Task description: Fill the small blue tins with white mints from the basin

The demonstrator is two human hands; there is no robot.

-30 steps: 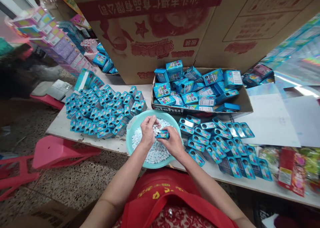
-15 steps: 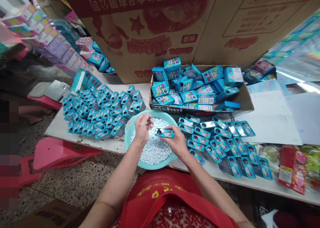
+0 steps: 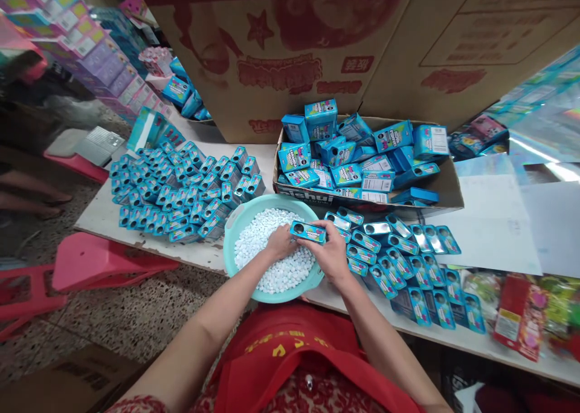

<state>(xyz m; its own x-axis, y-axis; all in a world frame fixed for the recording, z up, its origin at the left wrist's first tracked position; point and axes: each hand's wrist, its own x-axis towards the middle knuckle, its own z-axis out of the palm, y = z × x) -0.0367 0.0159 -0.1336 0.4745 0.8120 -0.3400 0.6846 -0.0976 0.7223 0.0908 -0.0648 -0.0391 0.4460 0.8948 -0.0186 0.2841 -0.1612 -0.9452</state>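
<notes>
Two hands [image 3: 333, 251], one box [image 3: 310, 232], one basin [image 3: 230, 243]

With the bowl [image 3: 229, 253] as our clock, we're getting open air over its 11 and a skinny bare bit of table [image 3: 267, 164] at 12, then the big cardboard box [image 3: 338, 59] is walling us off. Left packs [image 3: 193, 190] are jamming 10, the open carton [image 3: 446, 186] is blocking 1 to 2, right packs [image 3: 400, 259] are crowding 3.

Forearms [image 3: 235, 298] converge ahead, right fingers [image 3: 330, 227] bent, gripping.
</notes>
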